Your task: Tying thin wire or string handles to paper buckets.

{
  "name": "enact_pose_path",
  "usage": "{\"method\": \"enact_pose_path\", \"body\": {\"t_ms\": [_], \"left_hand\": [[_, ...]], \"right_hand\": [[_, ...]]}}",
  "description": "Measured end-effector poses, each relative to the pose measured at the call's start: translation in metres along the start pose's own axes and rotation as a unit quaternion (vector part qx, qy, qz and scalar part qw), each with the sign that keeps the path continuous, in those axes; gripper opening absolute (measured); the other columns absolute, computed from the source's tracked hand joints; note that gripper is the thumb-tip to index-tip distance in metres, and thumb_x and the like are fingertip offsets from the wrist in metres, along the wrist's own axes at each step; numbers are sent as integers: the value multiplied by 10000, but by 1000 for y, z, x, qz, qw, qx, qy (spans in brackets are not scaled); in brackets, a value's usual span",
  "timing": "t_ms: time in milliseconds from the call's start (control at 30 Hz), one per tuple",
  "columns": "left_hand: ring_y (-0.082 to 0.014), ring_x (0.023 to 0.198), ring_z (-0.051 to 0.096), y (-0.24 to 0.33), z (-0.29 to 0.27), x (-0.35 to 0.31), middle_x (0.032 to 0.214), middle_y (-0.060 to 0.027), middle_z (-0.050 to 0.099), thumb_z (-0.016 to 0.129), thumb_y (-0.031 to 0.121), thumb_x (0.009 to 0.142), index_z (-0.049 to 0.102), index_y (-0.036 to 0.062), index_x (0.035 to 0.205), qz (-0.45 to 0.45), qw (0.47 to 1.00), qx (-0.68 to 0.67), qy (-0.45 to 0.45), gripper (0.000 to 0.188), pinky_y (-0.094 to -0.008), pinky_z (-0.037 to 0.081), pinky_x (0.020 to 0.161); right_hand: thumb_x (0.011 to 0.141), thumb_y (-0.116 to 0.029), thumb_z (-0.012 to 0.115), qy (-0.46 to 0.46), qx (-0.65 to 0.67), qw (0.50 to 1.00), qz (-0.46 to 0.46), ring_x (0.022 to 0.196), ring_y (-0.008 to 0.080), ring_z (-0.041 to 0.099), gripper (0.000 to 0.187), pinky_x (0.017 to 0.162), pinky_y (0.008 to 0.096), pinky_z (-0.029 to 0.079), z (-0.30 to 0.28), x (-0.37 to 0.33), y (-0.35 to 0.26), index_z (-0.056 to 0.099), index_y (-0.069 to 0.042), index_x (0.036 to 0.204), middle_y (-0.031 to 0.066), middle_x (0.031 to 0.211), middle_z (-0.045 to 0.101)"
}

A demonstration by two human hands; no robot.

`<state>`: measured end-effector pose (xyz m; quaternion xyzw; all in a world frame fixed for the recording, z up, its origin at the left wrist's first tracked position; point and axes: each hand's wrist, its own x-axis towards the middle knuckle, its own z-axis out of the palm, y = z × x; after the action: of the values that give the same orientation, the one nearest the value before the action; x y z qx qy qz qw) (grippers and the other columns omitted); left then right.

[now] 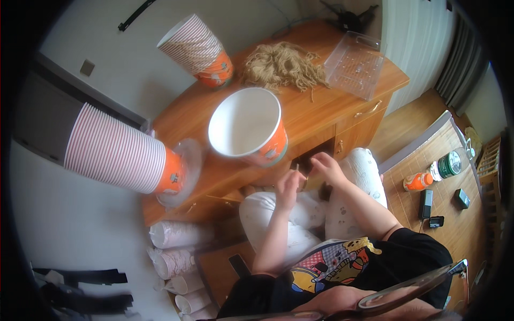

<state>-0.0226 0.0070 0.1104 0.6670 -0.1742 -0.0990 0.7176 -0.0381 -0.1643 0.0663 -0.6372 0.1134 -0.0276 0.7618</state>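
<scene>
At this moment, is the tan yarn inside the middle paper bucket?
No, the tan yarn lies on the wooden desk, beyond the middle paper bucket.

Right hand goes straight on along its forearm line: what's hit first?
Probably the front of the wooden desk; the large open paper cup lies farther along. Depth is unclear: if the right hand is above desktop height, the cup could come first.

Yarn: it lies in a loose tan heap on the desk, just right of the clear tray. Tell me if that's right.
Not quite: the side is wrong. The head view shows the yarn just left of the clear tray. The rest holds: it lies in a loose tan heap on the desk.
</scene>
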Motion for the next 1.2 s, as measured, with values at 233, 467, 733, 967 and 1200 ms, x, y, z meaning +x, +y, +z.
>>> {"method": "enact_pose_path", "body": {"t_ms": [233, 467, 733, 967, 1200], "left_hand": [[-49, 616, 408, 86, -12, 6, 664, 18, 514, 463, 192, 974, 587, 10, 737, 162, 973, 45, 159, 323, -210, 321, 574], [-52, 616, 391, 98, -20, 9, 671, 19, 521, 452, 170, 969, 579, 22, 726, 203, 954, 77, 207, 312, -213, 317, 572], [-54, 620, 395, 102, -23, 7, 689, 8, 546, 458, 165, 963, 576, 20, 721, 229, 940, 101, 232, 306, -216, 319, 575], [-56, 621, 398, 101, -25, 10, 684, 9, 540, 448, 154, 967, 573, 20, 725, 229, 943, 100, 222, 303, -217, 324, 580], [-79, 610, 464, 100, -22, 10, 685, -1, 572, 504, 139, 928, 600, 28, 732, 226, 948, 79, 209, 245, -217, 357, 572]], "right_hand": [[947, -195, 567, -53, -26, 998, -14, 721, 95, 600, 212, 671, 239, 466, 11, 7, 13, 546, -1, 1031, 31, 764, 618], [942, -161, 569, -45, -40, 998, -10, 729, 89, 602, 178, 671, 229, 458, 4, 7, 12, 545, 0, 1012, 28, 768, 624], [940, -152, 566, -52, -54, 997, -7, 727, 86, 599, 165, 673, 228, 454, 6, 9, 15, 549, 3, 996, 26, 767, 623], [939, -148, 563, -53, -78, 996, 0, 723, 84, 600, 166, 663, 225, 455, 8, 9, 11, 555, 7, 997, 24, 781, 618], [937, -130, 561, -50, -93, 994, 22, 728, 93, 606, 156, 675, 227, 465, 12, 4, 0, 551, 16, 993, 24, 803, 608]]}}
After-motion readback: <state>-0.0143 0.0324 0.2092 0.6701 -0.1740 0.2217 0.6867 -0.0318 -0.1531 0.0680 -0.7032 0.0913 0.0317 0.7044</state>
